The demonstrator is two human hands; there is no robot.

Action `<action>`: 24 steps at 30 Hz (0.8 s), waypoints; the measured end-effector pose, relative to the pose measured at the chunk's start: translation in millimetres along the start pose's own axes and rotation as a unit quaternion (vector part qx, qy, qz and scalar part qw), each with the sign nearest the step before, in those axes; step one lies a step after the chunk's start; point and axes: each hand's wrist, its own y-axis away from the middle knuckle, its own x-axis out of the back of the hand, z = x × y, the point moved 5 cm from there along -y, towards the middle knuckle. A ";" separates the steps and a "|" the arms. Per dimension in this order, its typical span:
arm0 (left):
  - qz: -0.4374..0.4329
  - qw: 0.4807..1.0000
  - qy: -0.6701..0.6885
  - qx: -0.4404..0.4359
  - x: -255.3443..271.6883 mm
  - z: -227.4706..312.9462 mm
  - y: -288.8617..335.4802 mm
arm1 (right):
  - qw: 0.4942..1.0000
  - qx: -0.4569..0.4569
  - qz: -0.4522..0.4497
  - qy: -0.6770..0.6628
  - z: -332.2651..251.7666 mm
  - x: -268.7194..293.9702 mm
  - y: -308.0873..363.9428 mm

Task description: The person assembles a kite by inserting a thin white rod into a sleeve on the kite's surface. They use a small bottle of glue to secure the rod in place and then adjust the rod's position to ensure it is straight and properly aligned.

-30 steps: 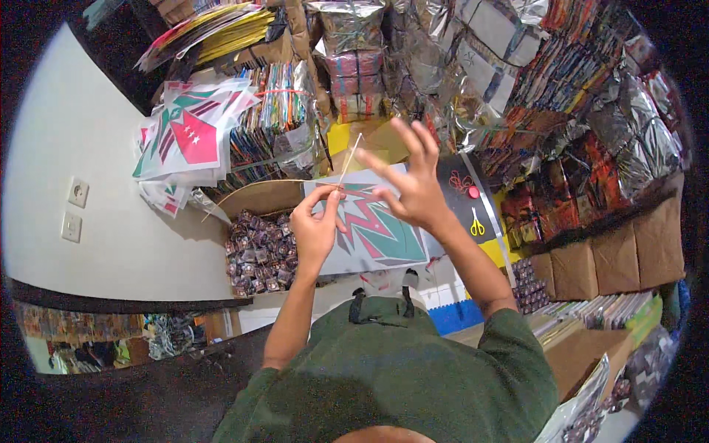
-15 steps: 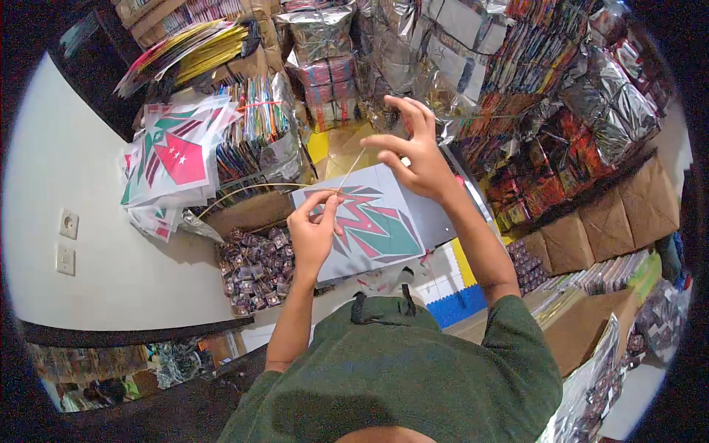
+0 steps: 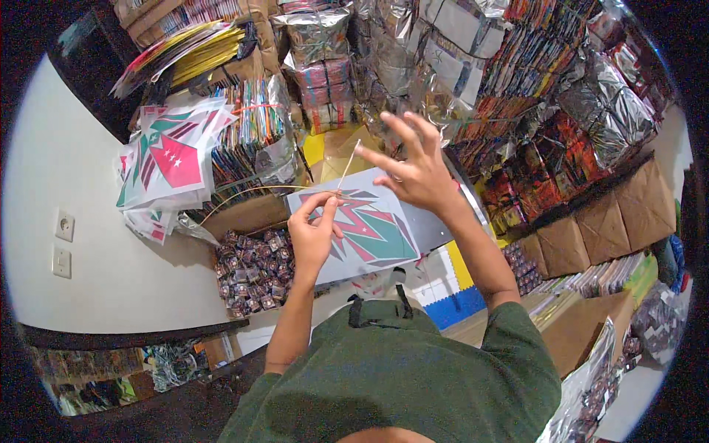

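Observation:
My left hand (image 3: 312, 240) is closed in a pinch on a crossing of thin bamboo-like sticks. One thin stick (image 3: 348, 168) slants up from the pinch toward my right hand. The other, a longer curved stick (image 3: 255, 187), arches away to the left. My right hand (image 3: 421, 177) is raised with its fingers spread, the index fingertip close beside the slanting stick's upper end; whether they touch I cannot tell. Below both hands lies a pale sheet (image 3: 388, 235) printed with pink, green and grey angular shapes, partly covered by my left hand.
Similar printed sheets (image 3: 173, 159) hang over bundled packs at the left. An open carton of small wrapped pieces (image 3: 255, 273) stands left of my left forearm. Tall stacks of wrapped packs (image 3: 317, 66) line the back, and brown paper parcels (image 3: 613, 214) sit at the right.
My right hand has come down slightly and its fingers have shifted, the index fingertip now below the slanting stick's tip. My left hand keeps its pinch almost in place.

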 end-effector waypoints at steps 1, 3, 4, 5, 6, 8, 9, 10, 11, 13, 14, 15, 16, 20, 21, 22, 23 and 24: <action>0.004 1.000 0.004 -0.002 -1.6 -0.8 -1.9 | 1.000 0.010 0.003 -0.017 -1.6 -1.8 4.8; 0.002 1.000 0.003 0.017 -7.0 0.7 -5.0 | 0.998 0.030 0.005 -0.055 -5.1 -7.4 14.8; 0.000 1.000 0.002 0.027 -10.4 0.2 -7.1 | 0.998 0.032 0.000 -0.049 -3.0 -9.9 16.5; -0.002 1.000 -0.004 0.026 -13.3 -0.9 -8.8 | 0.999 0.014 -0.003 -0.033 2.0 -10.7 16.1; -0.005 1.000 -0.010 0.024 -16.3 -3.0 -11.1 | 1.000 -0.004 -0.007 -0.016 8.6 -11.3 14.1; -0.005 1.000 -0.009 0.019 -25.4 -6.9 -17.0 | 0.999 -0.048 -0.014 -0.006 27.7 -15.9 11.8; -0.003 1.000 -0.002 0.014 -31.1 -8.7 -21.2 | 0.999 -0.028 -0.011 -0.016 31.9 -17.7 13.9; 0.000 1.000 0.005 0.010 -37.0 -10.6 -25.3 | 1.000 -0.007 -0.008 -0.026 36.3 -20.5 17.2; 0.001 1.000 -0.002 0.011 -43.4 -12.3 -31.4 | 0.999 0.018 -0.003 -0.035 42.6 -24.3 17.7; 0.004 1.000 -0.015 0.015 -56.8 -15.9 -44.7 | 0.992 0.090 -0.003 -0.084 43.3 -28.3 30.7; 0.010 1.000 -0.021 0.018 -62.3 -19.2 -49.3 | 0.989 0.092 0.001 -0.118 52.3 -26.0 32.2; 0.016 0.999 -0.026 0.021 -68.1 -22.4 -55.7 | 0.984 0.093 0.005 -0.152 63.9 -23.6 35.0; 0.023 0.999 -0.031 0.024 -73.9 -26.0 -62.4 | 0.987 0.060 0.017 -0.148 86.6 -28.9 37.0; 0.033 0.998 -0.044 0.042 -87.0 -63.4 -82.6 | 0.979 -0.124 0.044 -0.153 199.4 -75.6 48.6; 0.037 0.997 -0.034 0.050 -89.2 -73.7 -86.3 | 0.978 -0.155 0.009 -0.143 225.2 -100.5 61.5; 0.042 0.997 -0.025 0.057 -91.6 -82.9 -90.0 | 0.970 -0.171 -0.058 -0.163 247.8 -132.1 78.8; 0.046 0.997 -0.016 0.063 -93.2 -90.6 -93.5 | 0.957 -0.186 -0.123 -0.183 265.0 -164.8 99.0; 0.058 0.994 -0.015 0.095 -93.5 -100.2 -97.0 | 0.946 -0.173 -0.195 -0.193 274.7 -198.8 121.5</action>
